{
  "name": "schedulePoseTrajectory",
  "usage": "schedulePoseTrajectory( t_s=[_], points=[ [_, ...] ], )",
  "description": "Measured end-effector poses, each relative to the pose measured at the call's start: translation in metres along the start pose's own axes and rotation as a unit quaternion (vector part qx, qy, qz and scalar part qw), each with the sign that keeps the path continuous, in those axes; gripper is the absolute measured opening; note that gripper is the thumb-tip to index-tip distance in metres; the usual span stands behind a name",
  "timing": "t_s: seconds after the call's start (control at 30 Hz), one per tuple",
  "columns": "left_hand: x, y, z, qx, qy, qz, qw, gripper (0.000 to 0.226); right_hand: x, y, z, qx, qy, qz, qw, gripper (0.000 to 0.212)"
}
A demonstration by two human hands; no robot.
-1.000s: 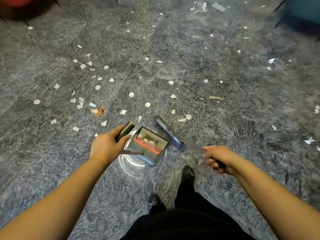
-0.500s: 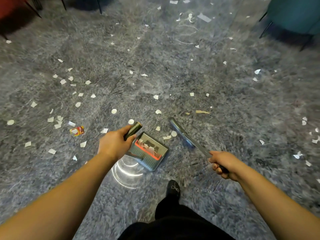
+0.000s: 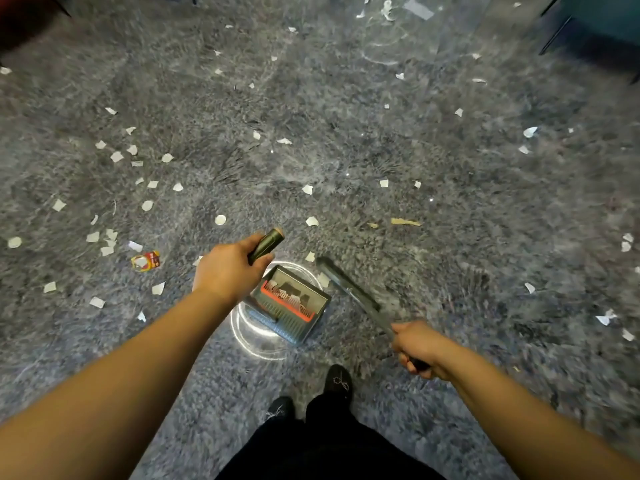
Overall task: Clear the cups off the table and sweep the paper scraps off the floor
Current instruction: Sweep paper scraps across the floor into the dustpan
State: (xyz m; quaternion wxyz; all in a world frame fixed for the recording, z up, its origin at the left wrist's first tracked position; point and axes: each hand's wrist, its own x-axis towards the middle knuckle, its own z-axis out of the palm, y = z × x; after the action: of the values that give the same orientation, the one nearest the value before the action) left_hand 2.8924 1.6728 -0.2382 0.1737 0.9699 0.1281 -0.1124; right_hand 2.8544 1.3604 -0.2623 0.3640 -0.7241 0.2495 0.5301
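Observation:
My left hand (image 3: 227,270) grips the dark upright handle (image 3: 266,244) of a grey dustpan (image 3: 290,303) with a red comb strip. The pan hangs low over the grey carpet, with a few scraps inside. My right hand (image 3: 417,346) grips the handle of a broom whose grey head (image 3: 348,287) lies just right of the pan's mouth. Many white paper scraps (image 3: 116,156) are strewn over the carpet, thickest at the left. A round scrap (image 3: 220,220) lies just ahead of the pan. No cups or table are in view.
A red and yellow wrapper (image 3: 146,261) lies left of my left hand. A brown strip (image 3: 405,222) lies ahead on the right. A teal chair's legs (image 3: 554,32) stand at the far right, a red seat's edge (image 3: 20,15) at the far left. My feet (image 3: 337,381) are below.
The view has shifted forward over the carpet. The dustpan and broom head have stayed side by side, and both hands keep their grips.

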Motion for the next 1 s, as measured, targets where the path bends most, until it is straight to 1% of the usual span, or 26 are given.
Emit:
schedulePoseTrajectory(
  t_s=[0.07, 0.23, 0.5, 0.6, 0.73, 0.87, 1.0],
  points=[
    [-0.003, 0.0, 0.001, 0.003, -0.003, 0.0, 1.0, 0.049, -0.001, 0.002, 0.007, -0.009, -0.021, -0.001, 1.0, 0.059],
    [-0.008, -0.007, -0.002, -0.015, -0.009, -0.003, 1.0, 0.048, -0.014, -0.001, 0.021, 0.013, -0.041, 0.006, 0.999, 0.055],
    [-0.018, -0.03, -0.005, -0.03, -0.003, 0.002, 1.0, 0.047, -0.03, 0.007, 0.015, 0.099, -0.01, -0.003, 0.995, 0.055],
    [-0.021, -0.039, -0.01, -0.026, 0.003, -0.009, 1.0, 0.047, -0.035, 0.003, 0.01, 0.101, 0.002, -0.015, 0.995, 0.055],
    [-0.018, -0.048, -0.016, -0.037, 0.015, -0.027, 0.999, 0.048, -0.021, -0.012, 0.015, 0.05, 0.024, -0.04, 0.998, 0.059],
    [-0.011, -0.053, -0.013, -0.041, 0.004, -0.036, 0.998, 0.049, 0.014, -0.033, 0.026, -0.051, 0.041, -0.043, 0.997, 0.06],
    [-0.004, -0.057, -0.012, -0.048, 0.009, -0.051, 0.998, 0.05, 0.026, -0.052, 0.035, -0.148, 0.033, -0.062, 0.987, 0.061]
  ],
)
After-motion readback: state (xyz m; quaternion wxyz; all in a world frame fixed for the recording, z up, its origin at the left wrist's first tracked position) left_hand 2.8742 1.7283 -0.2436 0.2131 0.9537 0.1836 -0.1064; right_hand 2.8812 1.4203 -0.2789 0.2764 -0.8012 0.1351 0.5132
